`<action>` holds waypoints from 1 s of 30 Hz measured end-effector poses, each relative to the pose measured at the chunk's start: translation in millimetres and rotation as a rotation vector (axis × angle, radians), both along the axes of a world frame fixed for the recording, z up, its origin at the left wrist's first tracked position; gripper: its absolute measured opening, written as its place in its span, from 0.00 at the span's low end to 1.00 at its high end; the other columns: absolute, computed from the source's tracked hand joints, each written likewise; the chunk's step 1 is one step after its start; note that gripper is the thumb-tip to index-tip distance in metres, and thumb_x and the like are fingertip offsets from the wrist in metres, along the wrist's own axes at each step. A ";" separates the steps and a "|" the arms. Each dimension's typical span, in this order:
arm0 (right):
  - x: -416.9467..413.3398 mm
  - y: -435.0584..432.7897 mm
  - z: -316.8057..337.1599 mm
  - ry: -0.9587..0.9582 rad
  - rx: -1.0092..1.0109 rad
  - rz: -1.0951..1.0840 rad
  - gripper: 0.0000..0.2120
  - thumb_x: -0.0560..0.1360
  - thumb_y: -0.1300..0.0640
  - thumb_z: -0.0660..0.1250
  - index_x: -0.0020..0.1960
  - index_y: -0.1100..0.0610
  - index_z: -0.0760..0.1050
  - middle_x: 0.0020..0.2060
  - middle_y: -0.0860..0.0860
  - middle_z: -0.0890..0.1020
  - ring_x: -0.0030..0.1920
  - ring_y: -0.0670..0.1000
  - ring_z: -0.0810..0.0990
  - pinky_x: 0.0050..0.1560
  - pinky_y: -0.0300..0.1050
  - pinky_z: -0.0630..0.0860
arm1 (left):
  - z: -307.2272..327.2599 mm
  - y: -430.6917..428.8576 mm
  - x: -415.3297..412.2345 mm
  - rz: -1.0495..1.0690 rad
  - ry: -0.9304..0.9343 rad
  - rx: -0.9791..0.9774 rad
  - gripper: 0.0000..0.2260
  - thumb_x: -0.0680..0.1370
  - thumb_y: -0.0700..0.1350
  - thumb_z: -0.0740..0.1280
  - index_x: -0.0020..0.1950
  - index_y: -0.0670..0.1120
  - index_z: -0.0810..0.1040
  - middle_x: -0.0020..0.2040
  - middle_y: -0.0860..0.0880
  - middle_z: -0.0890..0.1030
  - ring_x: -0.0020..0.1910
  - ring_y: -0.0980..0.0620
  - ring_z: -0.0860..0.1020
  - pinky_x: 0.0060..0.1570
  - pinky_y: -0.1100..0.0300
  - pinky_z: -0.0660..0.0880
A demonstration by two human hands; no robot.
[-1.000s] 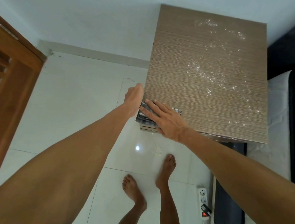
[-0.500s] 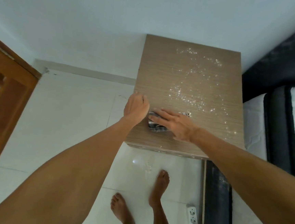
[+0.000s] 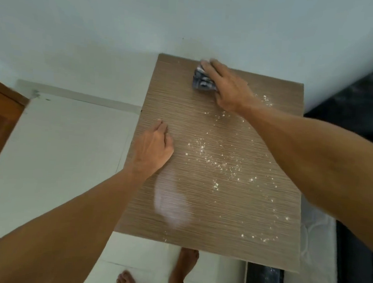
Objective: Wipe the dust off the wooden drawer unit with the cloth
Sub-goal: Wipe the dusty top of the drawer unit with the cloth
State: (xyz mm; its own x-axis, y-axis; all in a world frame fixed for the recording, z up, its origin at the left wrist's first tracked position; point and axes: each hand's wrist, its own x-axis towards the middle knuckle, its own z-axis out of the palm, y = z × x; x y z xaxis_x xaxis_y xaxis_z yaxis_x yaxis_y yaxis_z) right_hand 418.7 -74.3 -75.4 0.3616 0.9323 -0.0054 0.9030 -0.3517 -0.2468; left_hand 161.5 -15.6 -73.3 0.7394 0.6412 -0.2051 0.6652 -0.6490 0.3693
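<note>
- Wooden drawer unit (image 3: 211,211): we look straight down on its top, a rectangle whose long axis runs from our feet toward the wall (image 3: 192,17); the grain lines run across it, side to side.
- Right hand (image 3: 227,88): we have it pressed flat on the cloth at the unit's far edge, fingers together and pointing toward the wall, the cloth pinned beneath the palm and fingers.
- Cloth (image 3: 203,82): dark with pale patches, bunched; it shows just left of our right hand and under its fingers, touching the top near the far edge. Its own long axis we cannot tell.
- Left hand (image 3: 152,148): empty, resting on the top close to the left edge, fingers close together and pointing toward the wall.
- Dust (image 3: 219,164): white specks scattered right of our left hand and nearer us than our right hand.
- Pale smear (image 3: 171,203): just nearer us than our left hand.
- Bare feet (image 3: 181,274): on the white floor, below the near edge.
</note>
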 end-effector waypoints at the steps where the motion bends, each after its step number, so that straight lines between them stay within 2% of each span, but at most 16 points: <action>1: 8.3 7.7 -2.6 0.001 0.003 -0.013 0.38 0.75 0.68 0.64 0.79 0.52 0.51 0.76 0.56 0.58 0.71 0.59 0.65 0.69 0.58 0.67 | -1.5 -0.6 -0.8 -0.028 0.015 0.018 0.20 0.81 0.44 0.57 0.72 0.39 0.69 0.74 0.42 0.68 0.69 0.41 0.71 0.63 0.50 0.70; 3: 20.5 19.7 -7.3 0.003 0.003 -0.022 0.35 0.76 0.65 0.64 0.78 0.54 0.52 0.75 0.56 0.60 0.71 0.59 0.63 0.69 0.56 0.67 | -3.8 -1.5 -2.5 -0.059 0.030 0.039 0.21 0.81 0.44 0.57 0.73 0.39 0.68 0.75 0.41 0.66 0.72 0.42 0.69 0.64 0.51 0.71; 6: 26.3 30.7 -19.5 0.041 -0.070 -0.009 0.33 0.79 0.50 0.63 0.78 0.56 0.54 0.74 0.57 0.62 0.71 0.60 0.63 0.70 0.57 0.65 | -3.1 -2.9 -3.1 -0.071 0.054 0.052 0.22 0.81 0.43 0.57 0.75 0.40 0.65 0.77 0.43 0.64 0.74 0.45 0.66 0.64 0.55 0.71; 8: 26.4 35.2 -23.7 -0.002 -0.057 -0.020 0.29 0.79 0.40 0.55 0.76 0.52 0.59 0.69 0.57 0.68 0.67 0.59 0.67 0.65 0.58 0.68 | -3.6 -1.7 -4.7 -0.091 0.063 0.067 0.22 0.81 0.43 0.57 0.75 0.41 0.64 0.77 0.44 0.62 0.73 0.45 0.67 0.60 0.56 0.74; 9: 27.9 36.3 -21.5 -0.043 -0.037 -0.014 0.28 0.79 0.38 0.51 0.75 0.49 0.62 0.66 0.56 0.71 0.65 0.59 0.68 0.63 0.57 0.68 | -4.0 -0.5 -5.9 -0.103 0.071 0.069 0.23 0.80 0.42 0.58 0.75 0.41 0.64 0.77 0.44 0.62 0.73 0.45 0.68 0.58 0.55 0.75; 11: 36.2 36.2 -16.0 -0.121 -0.039 0.041 0.26 0.79 0.37 0.47 0.72 0.45 0.66 0.62 0.55 0.74 0.62 0.58 0.70 0.59 0.56 0.68 | -6.1 1.6 -8.0 -0.122 0.087 0.063 0.24 0.80 0.41 0.59 0.76 0.41 0.64 0.77 0.44 0.62 0.73 0.44 0.68 0.58 0.54 0.75; 14: 46.5 34.1 -13.2 -0.184 -0.087 0.090 0.25 0.80 0.38 0.48 0.73 0.44 0.65 0.58 0.56 0.74 0.58 0.58 0.70 0.55 0.54 0.69 | -7.2 3.1 -9.5 -0.129 0.104 0.048 0.25 0.78 0.40 0.60 0.76 0.41 0.64 0.78 0.44 0.62 0.72 0.44 0.68 0.58 0.52 0.75; 20: 8.9 21.6 -32.5 -0.099 0.017 0.041 0.25 0.80 0.41 0.52 0.73 0.50 0.66 0.56 0.57 0.73 0.54 0.58 0.71 0.56 0.55 0.72 | -3.6 3.1 -9.5 -0.129 0.125 0.045 0.27 0.78 0.40 0.60 0.77 0.43 0.61 0.79 0.47 0.58 0.75 0.47 0.63 0.61 0.54 0.73; 24: -21.0 11.5 -39.1 -0.004 0.031 0.110 0.25 0.82 0.43 0.51 0.74 0.54 0.63 0.65 0.60 0.69 0.59 0.57 0.73 0.60 0.52 0.74 | -3.9 3.4 -9.3 -0.129 0.128 0.045 0.27 0.78 0.41 0.59 0.77 0.43 0.60 0.79 0.48 0.58 0.76 0.48 0.62 0.65 0.53 0.70; 27: -47.7 -1.2 -39.7 -0.028 0.040 0.149 0.26 0.83 0.44 0.49 0.75 0.57 0.63 0.68 0.61 0.69 0.63 0.59 0.72 0.66 0.55 0.71 | -6.6 8.0 -11.6 -0.152 0.127 0.039 0.27 0.78 0.40 0.59 0.77 0.43 0.61 0.79 0.47 0.58 0.75 0.45 0.63 0.63 0.50 0.72; 30: -77.8 -19.4 -42.6 -0.095 0.043 0.129 0.25 0.82 0.44 0.50 0.74 0.55 0.64 0.67 0.58 0.71 0.62 0.59 0.71 0.62 0.58 0.70 | -9.1 11.1 -13.3 -0.161 0.118 0.008 0.27 0.78 0.40 0.59 0.77 0.44 0.60 0.79 0.47 0.57 0.75 0.44 0.63 0.65 0.48 0.71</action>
State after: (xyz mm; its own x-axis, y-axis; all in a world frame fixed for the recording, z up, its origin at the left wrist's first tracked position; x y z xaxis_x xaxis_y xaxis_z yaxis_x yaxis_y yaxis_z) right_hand 341.0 -93.7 -118.0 0.2358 0.9697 0.0638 0.9600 -0.2223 -0.1702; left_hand 148.2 -4.5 -82.5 0.8036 0.5188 -0.2916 0.5911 -0.7529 0.2894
